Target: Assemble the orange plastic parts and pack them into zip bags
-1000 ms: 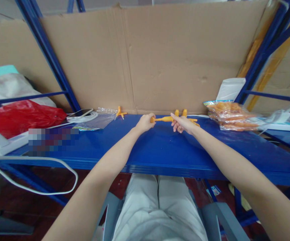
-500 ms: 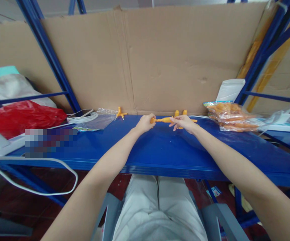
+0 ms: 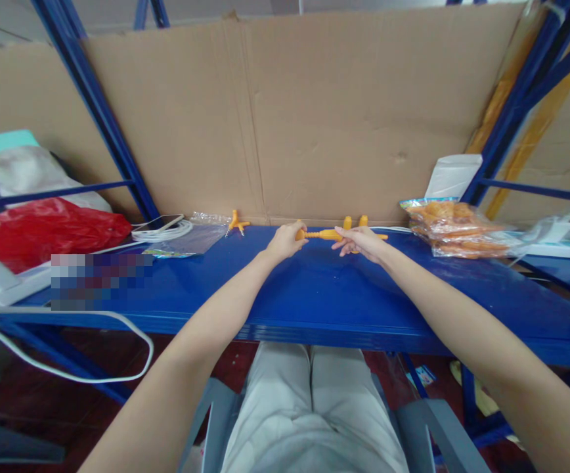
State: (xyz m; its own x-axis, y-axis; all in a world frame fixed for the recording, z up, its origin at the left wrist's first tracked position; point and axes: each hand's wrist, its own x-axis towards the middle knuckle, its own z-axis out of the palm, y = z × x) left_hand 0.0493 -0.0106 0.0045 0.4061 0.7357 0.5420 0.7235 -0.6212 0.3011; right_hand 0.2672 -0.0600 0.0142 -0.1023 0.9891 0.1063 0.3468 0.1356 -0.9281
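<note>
Just above the tabletop, an orange plastic rod with a ribbed shaft (image 3: 313, 234) lies level between my two hands. My left hand (image 3: 286, 240) is closed around its left end, where a rounded orange piece shows at the fingertips. Thumb and fingers of my right hand (image 3: 362, 242) pinch the thicker part farther right. Two upright orange pieces (image 3: 356, 222) stand right behind my right hand, and an orange tip (image 3: 381, 237) pokes out past it; the hand hides how they join. Left of my hands is a branched orange piece (image 3: 236, 223) with its legs on the table.
The blue table (image 3: 314, 295) backs onto a cardboard sheet (image 3: 339, 118). Clear bags of orange parts (image 3: 455, 230) lie at the right. At the left are a flat plastic bag (image 3: 191, 240), a coiled white cable (image 3: 167, 230), and a red bag (image 3: 53, 230). Blue posts flank both sides.
Both hands stay almost in place on the rod. My left hand's fingers have turned slightly at its end; nothing else has visibly moved.
</note>
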